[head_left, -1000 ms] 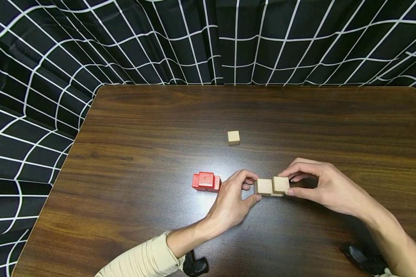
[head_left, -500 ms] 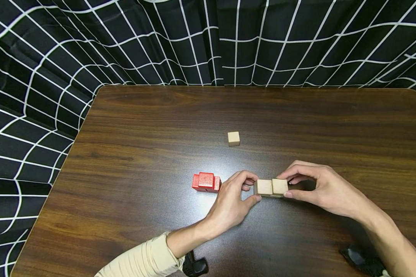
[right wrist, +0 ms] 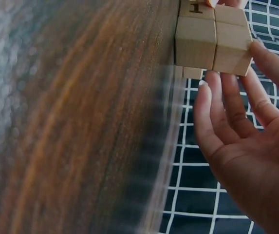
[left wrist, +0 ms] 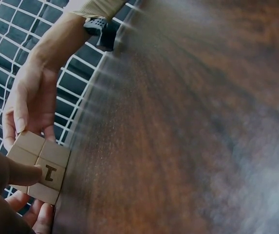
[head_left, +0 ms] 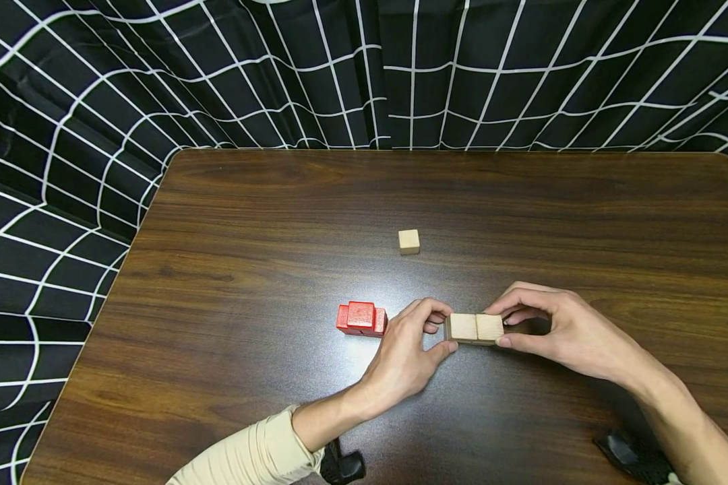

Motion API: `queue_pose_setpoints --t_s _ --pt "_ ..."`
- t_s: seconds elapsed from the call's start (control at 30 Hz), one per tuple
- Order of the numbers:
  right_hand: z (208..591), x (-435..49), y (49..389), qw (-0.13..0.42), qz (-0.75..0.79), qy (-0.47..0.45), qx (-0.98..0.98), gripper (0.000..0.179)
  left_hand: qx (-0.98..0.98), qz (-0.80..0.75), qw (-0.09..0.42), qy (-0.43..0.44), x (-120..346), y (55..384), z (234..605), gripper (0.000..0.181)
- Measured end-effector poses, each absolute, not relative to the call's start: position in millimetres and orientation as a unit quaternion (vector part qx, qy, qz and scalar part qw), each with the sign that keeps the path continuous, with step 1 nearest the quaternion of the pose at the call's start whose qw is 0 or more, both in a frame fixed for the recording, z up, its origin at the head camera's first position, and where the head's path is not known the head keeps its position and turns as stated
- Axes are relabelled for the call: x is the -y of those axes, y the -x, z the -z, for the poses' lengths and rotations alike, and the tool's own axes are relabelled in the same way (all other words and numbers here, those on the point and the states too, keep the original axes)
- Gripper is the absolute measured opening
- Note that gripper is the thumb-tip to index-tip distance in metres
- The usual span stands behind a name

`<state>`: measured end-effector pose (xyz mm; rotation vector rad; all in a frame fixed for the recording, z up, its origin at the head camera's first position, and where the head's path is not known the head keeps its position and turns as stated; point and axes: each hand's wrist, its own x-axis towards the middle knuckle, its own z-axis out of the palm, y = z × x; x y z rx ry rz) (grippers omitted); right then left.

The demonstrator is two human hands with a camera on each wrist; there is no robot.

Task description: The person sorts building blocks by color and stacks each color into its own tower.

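Two pale wooden cubes sit side by side on top of a small stack, the left cube (head_left: 463, 327) and the right cube (head_left: 490, 327), with more cubes beneath them. Thumb and fingers of my left hand (head_left: 403, 353) hold the stack's left end. At the other end, my right hand (head_left: 564, 327) pinches the upper right cube between thumb and fingers. In the left wrist view the stack is two cubes high and two wide, and one lower cube (left wrist: 50, 171) bears a dark printed mark. The right wrist view shows the upper right cube (right wrist: 232, 53) lined up with its neighbours.
Just left of my left hand stands a group of red blocks (head_left: 360, 314), one set on top. A single wooden cube (head_left: 409, 240) lies farther back on the brown table (head_left: 249, 222). Black grid-patterned cloth (head_left: 267, 74) hangs behind the table and to its left.
My right hand has shifted slightly left and toward me, bringing the upper right cube down level and flush with the left one. The left hand has stayed put.
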<state>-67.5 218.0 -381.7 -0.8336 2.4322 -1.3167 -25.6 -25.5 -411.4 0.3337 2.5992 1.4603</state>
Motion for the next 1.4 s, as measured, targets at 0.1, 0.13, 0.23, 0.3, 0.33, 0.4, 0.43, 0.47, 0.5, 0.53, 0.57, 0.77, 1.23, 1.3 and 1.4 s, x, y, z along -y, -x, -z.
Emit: queue_pose_setpoints --t_s 0.1,0.13,0.23,0.3,0.33,0.4,0.43,0.47,0.5,0.53,0.57,0.77,1.23,1.3,1.4 --pt "381 -218 68 0.125 0.451 0.286 -0.836 0.037 -0.865 -0.485 0.070 -0.112 26 26 411 0.040" --pt "381 -218 68 0.126 0.451 0.284 -0.837 0.037 -0.865 -0.485 0.069 -0.112 26 26 411 0.041" --pt "381 -218 68 0.136 0.448 0.277 -0.839 0.037 -0.864 -0.485 0.068 -0.114 26 26 411 0.041" --pt "381 -218 69 0.142 0.447 0.273 -0.840 0.036 -0.865 -0.485 0.068 -0.114 26 27 412 0.041" --pt "381 -218 69 0.144 0.446 0.273 -0.840 0.036 -0.864 -0.485 0.069 -0.113 26 27 412 0.040" --pt "381 -218 70 0.146 0.446 0.274 -0.840 0.037 -0.864 -0.485 0.071 -0.112 27 27 412 0.040" --pt "381 -218 70 0.145 0.445 0.276 -0.840 0.037 -0.864 -0.485 0.071 -0.111 27 27 412 0.040" --pt "380 -218 71 0.144 0.446 0.279 -0.838 0.037 -0.865 -0.485 0.072 -0.109 27 27 412 0.040" --pt "379 -218 71 0.142 0.447 0.283 -0.837 0.037 -0.865 -0.485 0.073 -0.108 27 27 412 0.040" --pt "379 -218 72 0.140 0.449 0.288 -0.834 0.037 -0.865 -0.484 0.073 -0.108 27 27 412 0.040" --pt "378 -218 73 0.139 0.452 0.291 -0.831 0.037 -0.866 -0.483 0.073 -0.107 28 27 413 0.039" --pt "374 -215 80 0.118 0.455 0.322 -0.822 0.037 -0.867 -0.481 0.075 -0.107 28 26 412 0.040" --pt "363 -200 104 0.122 0.446 0.307 -0.832 0.030 -0.864 -0.485 0.092 -0.100 28 25 411 0.040" --pt "363 -199 108 0.124 0.452 0.300 -0.831 0.030 -0.863 -0.486 0.092 -0.102 28 25 411 0.040" --pt "362 -197 114 0.128 0.458 0.291 -0.830 0.029 -0.863 -0.486 0.092 -0.104 28 25 411 0.040"
